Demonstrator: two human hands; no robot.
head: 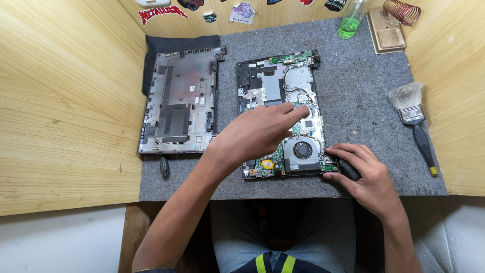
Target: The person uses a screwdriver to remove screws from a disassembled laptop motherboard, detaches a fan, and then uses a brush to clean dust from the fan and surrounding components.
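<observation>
So my left hand (262,130) is reaching across the opened laptop (280,116), fingers held close together and stretched out flat, tips resting on the board just above the round cooling fan (302,150). Can't tell if they're pinching anything under there, the knuckles hide it. My right hand (365,174) is curled around a dark tool handle (348,169) with the fingertips pressed against the laptop's near right corner, right beside the fan. So the right hand is the nearer one to the fan, which sits just left of those fingers.

The laptop's long axis runs away from me, near edge close to the front edge of the grey felt mat (353,91). The removed bottom cover (179,101) lies to the left, close but not touching. There's open mat on the right until the paint brush (411,119) near the wooden wall. A green bottle (349,23) sits way at the back.
</observation>
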